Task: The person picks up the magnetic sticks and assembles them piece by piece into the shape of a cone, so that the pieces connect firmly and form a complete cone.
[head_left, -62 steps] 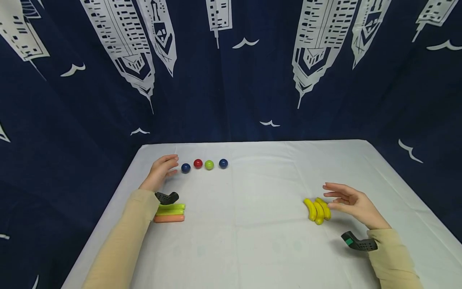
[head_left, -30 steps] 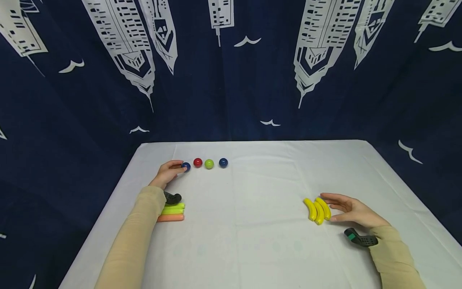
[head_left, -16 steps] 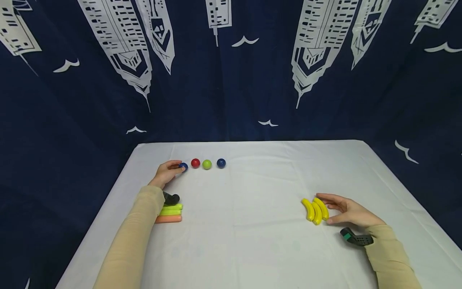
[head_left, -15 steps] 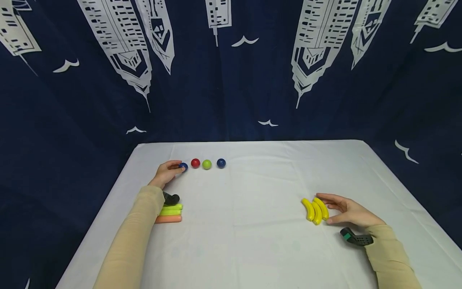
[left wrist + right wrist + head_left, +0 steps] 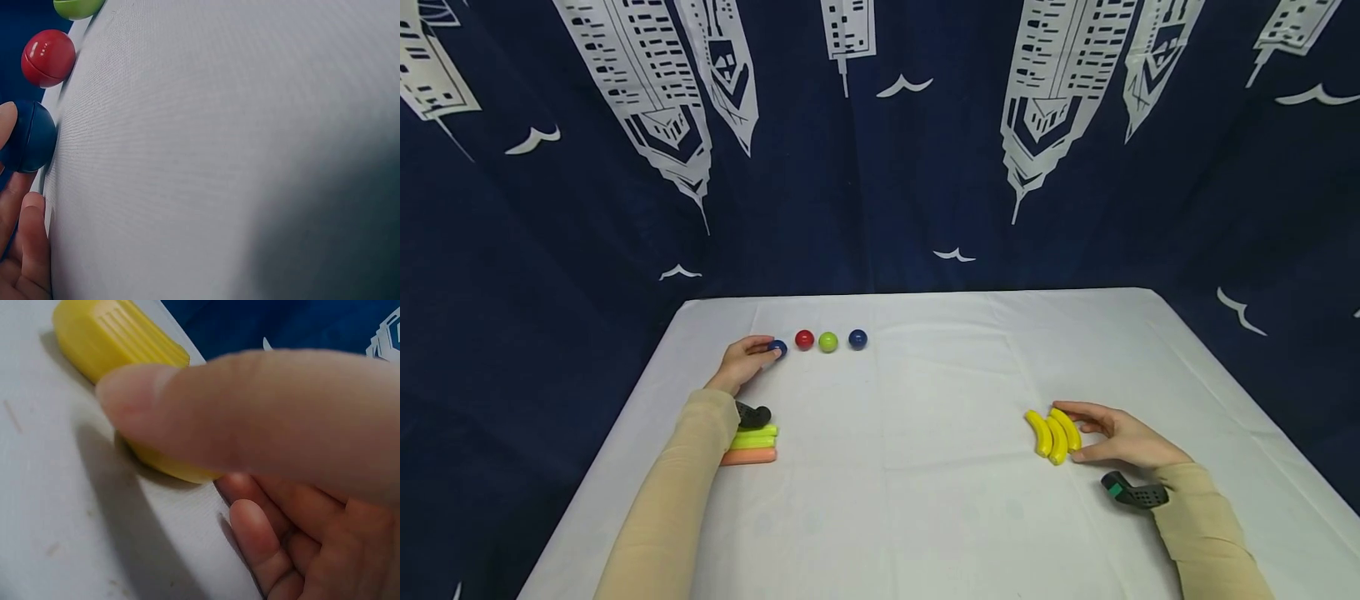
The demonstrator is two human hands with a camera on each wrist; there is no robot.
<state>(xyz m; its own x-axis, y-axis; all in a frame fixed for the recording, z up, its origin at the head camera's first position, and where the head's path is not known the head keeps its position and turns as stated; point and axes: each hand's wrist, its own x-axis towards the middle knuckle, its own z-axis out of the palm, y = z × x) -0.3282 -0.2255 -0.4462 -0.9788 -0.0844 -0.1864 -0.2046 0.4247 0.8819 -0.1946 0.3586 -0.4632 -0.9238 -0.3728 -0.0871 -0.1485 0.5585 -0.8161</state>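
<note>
At the back left, my left hand pinches a dark blue ball between thumb and fingers. The left wrist view shows that ball from close up, at the cloth, with a seam round it and the thumb on its side. Three small yellow toy bananas lie side by side at the right. My right hand grips the rightmost banana at its two ends, thumb at the near end and index finger at the far one. Beside it lie the middle banana and the left banana.
A red ball, a lime green ball and a second blue ball stand in a row rightward of the left hand. Lime green sticks and an orange stick lie partly behind the left sleeve. White cloth covers the table.
My left hand moved rightward onto the leftmost blue ball and took hold of it. My right hand lowered beside the bananas, and its thumb and index finger came round the rightmost one.
</note>
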